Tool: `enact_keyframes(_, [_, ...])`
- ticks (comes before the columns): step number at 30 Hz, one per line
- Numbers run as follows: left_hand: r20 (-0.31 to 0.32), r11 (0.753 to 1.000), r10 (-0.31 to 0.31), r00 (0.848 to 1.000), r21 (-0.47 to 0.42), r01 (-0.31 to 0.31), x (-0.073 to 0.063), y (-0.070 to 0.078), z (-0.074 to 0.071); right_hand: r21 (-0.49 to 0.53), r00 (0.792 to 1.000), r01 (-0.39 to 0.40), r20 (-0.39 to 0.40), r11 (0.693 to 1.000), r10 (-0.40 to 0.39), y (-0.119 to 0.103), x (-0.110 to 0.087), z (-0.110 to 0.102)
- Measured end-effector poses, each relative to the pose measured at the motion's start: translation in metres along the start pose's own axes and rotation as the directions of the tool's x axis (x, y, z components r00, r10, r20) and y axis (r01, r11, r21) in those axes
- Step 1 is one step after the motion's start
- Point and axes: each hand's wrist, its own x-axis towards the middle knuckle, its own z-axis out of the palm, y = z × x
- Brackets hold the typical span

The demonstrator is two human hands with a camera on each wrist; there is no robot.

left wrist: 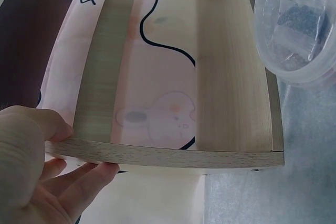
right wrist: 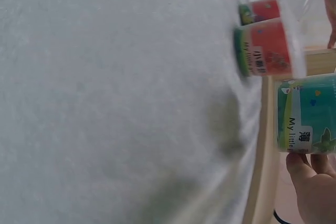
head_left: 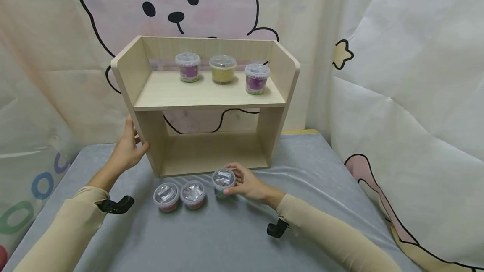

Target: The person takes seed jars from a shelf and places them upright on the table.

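My left hand [head_left: 130,148] grips the left side panel of a light wooden shelf [head_left: 211,152]. In the left wrist view the thumb lies on one face of the panel's edge and the fingers on the other. A small tub [head_left: 223,190] with a clear lid is held between the thumb and fingers of my right hand [head_left: 245,183], in front of the lower shelf. Its teal label [right wrist: 310,114] shows in the right wrist view. Two tubs with red labels, one left [head_left: 166,197] and one right [head_left: 193,195], stand side by side on the cloth.
On the upper shelf stand a purple tub [head_left: 188,67] at left, a yellow tub [head_left: 223,69] in the middle and another purple tub [head_left: 257,79] at right. Grey-blue cloth [head_left: 196,242] covers the table. Printed curtains [head_left: 408,95] hang behind and at both sides.
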Motion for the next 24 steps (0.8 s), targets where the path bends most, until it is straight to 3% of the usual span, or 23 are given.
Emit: enact_keyframes(24, [0.008,1.000,-0.015,1.000,-0.014,0.016,-0.001,0.002,-0.001,-0.053,0.999,-0.003,0.049,0.999,0.006,0.030,0.012,0.014])
